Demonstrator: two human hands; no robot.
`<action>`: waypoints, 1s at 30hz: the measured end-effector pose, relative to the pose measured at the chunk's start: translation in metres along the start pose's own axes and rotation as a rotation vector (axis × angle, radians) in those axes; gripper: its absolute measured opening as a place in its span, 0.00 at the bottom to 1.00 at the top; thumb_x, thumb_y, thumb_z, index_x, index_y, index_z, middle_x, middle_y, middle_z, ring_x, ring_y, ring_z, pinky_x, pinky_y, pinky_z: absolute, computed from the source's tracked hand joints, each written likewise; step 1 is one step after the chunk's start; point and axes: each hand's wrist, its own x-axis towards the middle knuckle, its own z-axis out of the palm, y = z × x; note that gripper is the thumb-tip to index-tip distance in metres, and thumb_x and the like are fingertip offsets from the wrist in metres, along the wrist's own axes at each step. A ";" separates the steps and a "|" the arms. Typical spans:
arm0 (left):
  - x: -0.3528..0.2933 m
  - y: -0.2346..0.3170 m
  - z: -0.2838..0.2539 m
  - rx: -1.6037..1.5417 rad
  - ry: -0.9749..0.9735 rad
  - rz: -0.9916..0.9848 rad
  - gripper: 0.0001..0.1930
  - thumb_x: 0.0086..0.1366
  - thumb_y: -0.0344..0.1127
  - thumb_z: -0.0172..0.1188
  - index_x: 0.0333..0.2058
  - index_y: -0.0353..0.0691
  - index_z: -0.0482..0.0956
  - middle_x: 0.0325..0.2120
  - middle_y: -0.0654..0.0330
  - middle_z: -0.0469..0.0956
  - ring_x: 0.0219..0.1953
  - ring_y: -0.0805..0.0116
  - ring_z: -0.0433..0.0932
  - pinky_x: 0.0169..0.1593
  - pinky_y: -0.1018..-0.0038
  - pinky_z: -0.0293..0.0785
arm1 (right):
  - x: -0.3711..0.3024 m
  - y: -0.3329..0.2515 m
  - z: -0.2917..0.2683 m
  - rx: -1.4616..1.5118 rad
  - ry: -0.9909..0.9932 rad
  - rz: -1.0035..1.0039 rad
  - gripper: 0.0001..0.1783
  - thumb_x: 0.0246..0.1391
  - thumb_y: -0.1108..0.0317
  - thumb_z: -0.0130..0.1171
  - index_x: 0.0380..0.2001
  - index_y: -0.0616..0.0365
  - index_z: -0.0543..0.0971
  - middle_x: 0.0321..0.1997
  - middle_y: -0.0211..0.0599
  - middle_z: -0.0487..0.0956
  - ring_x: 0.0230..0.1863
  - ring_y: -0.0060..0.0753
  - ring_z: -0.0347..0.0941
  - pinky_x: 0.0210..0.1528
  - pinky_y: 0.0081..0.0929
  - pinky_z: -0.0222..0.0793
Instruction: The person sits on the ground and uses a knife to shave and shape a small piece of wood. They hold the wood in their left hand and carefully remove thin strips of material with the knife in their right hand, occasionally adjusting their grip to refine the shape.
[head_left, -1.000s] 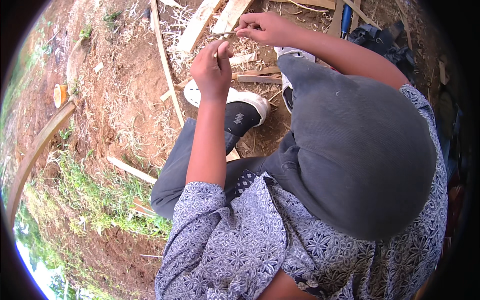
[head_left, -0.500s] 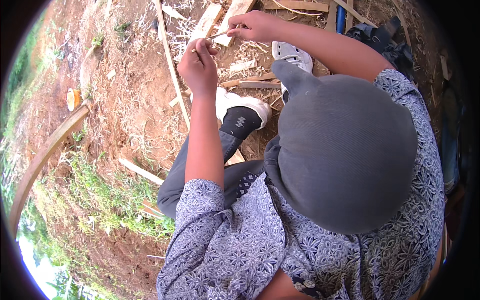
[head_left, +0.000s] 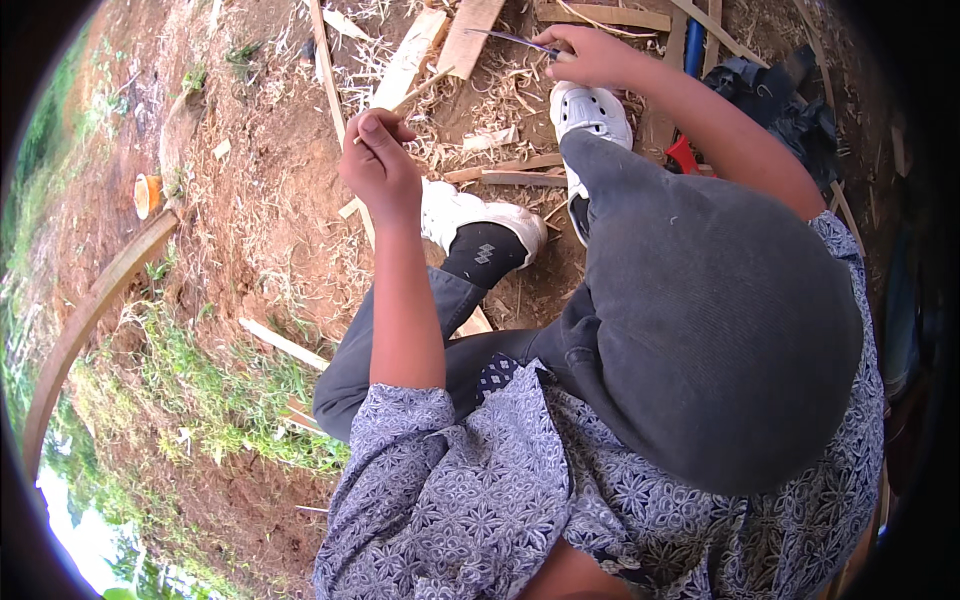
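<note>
My left hand (head_left: 383, 165) is closed round a thin wooden stick (head_left: 428, 90), which slants up and right out of the fist. My right hand (head_left: 600, 60), farther off to the right, grips a small knife (head_left: 513, 39) by its handle, the blade pointing left. Blade and stick are apart, with a gap of ground and shavings between them. Flat pale boards (head_left: 410, 62) lie on the ground just beyond the stick.
Wood shavings and offcuts (head_left: 520, 170) litter the soil round my white shoes (head_left: 592, 112). My raised grey knee (head_left: 720, 320) fills the right side. Nearby lie a red object (head_left: 683, 155), black plastic (head_left: 765, 95) and a long strip (head_left: 328, 70). A curved beam (head_left: 90, 310) stands left.
My right hand has drawn the knife away to the right, off the stick. My left hand has shifted slightly nearer and left, so more of the stick shows. My right knee has moved right.
</note>
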 end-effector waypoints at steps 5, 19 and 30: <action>0.025 0.006 0.009 0.071 -0.059 0.117 0.22 0.83 0.45 0.41 0.34 0.38 0.77 0.22 0.64 0.77 0.20 0.83 0.67 0.25 0.82 0.61 | 0.006 -0.008 0.007 0.107 0.051 0.027 0.32 0.64 0.62 0.59 0.70 0.49 0.69 0.47 0.33 0.83 0.33 0.22 0.78 0.36 0.28 0.77; 0.051 0.012 0.038 0.154 -0.120 0.208 0.20 0.81 0.42 0.43 0.33 0.39 0.79 0.20 0.65 0.76 0.23 0.76 0.75 0.29 0.76 0.69 | -0.022 -0.106 0.033 0.246 0.117 -0.296 0.20 0.73 0.62 0.46 0.64 0.48 0.73 0.35 0.35 0.81 0.39 0.27 0.78 0.47 0.32 0.71; 0.054 0.017 0.046 0.189 -0.086 0.209 0.20 0.81 0.40 0.44 0.31 0.38 0.79 0.19 0.64 0.78 0.23 0.74 0.77 0.29 0.75 0.70 | -0.013 -0.097 0.048 0.166 0.188 -0.199 0.19 0.71 0.60 0.51 0.62 0.47 0.74 0.32 0.41 0.83 0.31 0.39 0.81 0.38 0.39 0.73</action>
